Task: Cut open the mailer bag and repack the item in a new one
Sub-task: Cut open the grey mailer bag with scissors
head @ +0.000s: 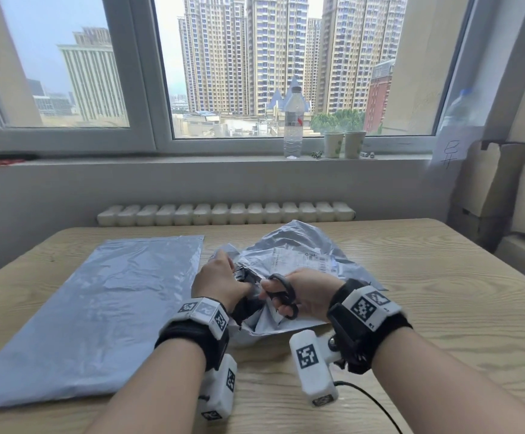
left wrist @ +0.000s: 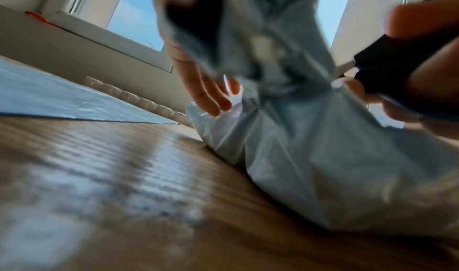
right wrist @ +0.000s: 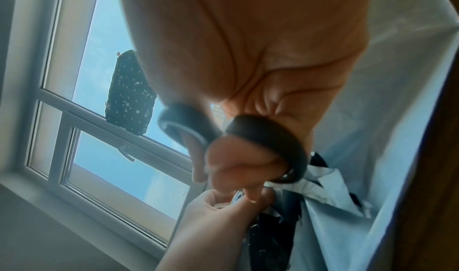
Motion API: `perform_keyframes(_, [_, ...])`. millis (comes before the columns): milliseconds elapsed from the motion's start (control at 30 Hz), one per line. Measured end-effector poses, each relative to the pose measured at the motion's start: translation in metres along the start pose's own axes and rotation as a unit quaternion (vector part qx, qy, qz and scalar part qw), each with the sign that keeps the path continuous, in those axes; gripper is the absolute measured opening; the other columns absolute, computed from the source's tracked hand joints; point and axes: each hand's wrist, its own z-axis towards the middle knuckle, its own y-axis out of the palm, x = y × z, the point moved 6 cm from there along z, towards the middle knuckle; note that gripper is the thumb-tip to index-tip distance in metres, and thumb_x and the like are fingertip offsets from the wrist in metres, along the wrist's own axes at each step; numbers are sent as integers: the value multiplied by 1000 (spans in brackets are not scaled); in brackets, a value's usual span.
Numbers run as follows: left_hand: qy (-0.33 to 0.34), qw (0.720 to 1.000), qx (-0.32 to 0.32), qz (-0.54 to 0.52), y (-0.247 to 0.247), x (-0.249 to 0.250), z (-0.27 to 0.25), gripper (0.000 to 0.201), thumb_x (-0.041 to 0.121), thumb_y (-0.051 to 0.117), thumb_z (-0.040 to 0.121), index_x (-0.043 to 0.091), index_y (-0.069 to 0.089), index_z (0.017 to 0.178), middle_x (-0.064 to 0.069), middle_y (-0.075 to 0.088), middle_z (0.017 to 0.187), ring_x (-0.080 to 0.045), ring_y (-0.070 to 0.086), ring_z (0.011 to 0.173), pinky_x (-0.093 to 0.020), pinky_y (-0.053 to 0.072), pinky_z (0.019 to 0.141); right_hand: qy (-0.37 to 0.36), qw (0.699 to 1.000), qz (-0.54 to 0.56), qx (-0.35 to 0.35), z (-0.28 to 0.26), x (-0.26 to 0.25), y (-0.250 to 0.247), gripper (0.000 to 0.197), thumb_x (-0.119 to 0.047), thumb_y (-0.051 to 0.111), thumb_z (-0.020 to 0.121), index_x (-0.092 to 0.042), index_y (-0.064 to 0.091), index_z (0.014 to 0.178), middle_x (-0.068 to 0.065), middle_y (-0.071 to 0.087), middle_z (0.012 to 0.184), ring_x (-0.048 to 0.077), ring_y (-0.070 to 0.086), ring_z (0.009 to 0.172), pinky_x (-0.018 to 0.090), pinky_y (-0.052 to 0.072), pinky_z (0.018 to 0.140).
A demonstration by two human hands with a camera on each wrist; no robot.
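Note:
The old mailer bag (head: 302,255), crumpled grey plastic with a printed shipping label, lies at the table's centre. My left hand (head: 226,270) grips its torn near edge, where a dark item (head: 248,303) shows inside. My right hand (head: 273,296) holds black scissors (head: 283,292), with fingers through the handle loops and the blades hidden at the bag's opening. The new mailer bag (head: 98,308) lies flat on the left. In the right wrist view the scissors (right wrist: 268,147) sit in my palm, and my left hand (right wrist: 223,216) pinches the old mailer bag (right wrist: 372,157) over the dark item (right wrist: 273,236).
A wooden table (head: 443,308) carries everything. On the windowsill stand a water bottle (head: 293,123) and two paper cups (head: 344,144). Cardboard boxes (head: 505,198) stack at the right. A radiator (head: 223,213) runs behind the table. A black cable (head: 370,402) trails near my right forearm.

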Motion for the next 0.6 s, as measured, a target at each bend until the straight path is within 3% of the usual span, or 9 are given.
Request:
perform_keyframes(133, [3, 999, 27, 24, -4, 6, 10, 28, 21, 66, 75, 16, 64, 102, -8, 68, 101, -28, 63, 96, -30, 49, 79, -3, 1000, -24, -17, -2, 1, 0, 31, -27, 61, 92, 2, 59, 103, 3, 55, 59, 8, 50, 42, 16, 45, 42])
perform_keyframes(233, [2, 999, 41, 12, -5, 4, 15, 25, 11, 60, 79, 14, 71, 101, -13, 70, 105, -31, 64, 100, -31, 49, 81, 13, 998, 10, -66, -4, 3, -2, 38, -37, 56, 93, -2, 54, 110, 1, 54, 63, 9, 51, 48, 16, 48, 48])
perform_keyframes(400, [3, 999, 40, -5, -1, -2, 13, 23, 10, 58, 83, 12, 70, 103, -15, 70, 103, -31, 64, 95, -29, 45, 74, 28, 994, 18, -108, -4, 5, -5, 44, -45, 53, 91, -4, 55, 107, 1, 55, 63, 9, 53, 51, 16, 49, 51])
perform_keyframes(600, [9, 999, 46, -10, -6, 0, 8, 28, 7, 54, 84, 15, 66, 108, -14, 68, 108, -31, 62, 100, -32, 47, 80, 27, 994, 43, -96, 4, 10, 5, 42, -43, 56, 91, -3, 56, 104, 3, 54, 65, 9, 52, 49, 17, 49, 49])
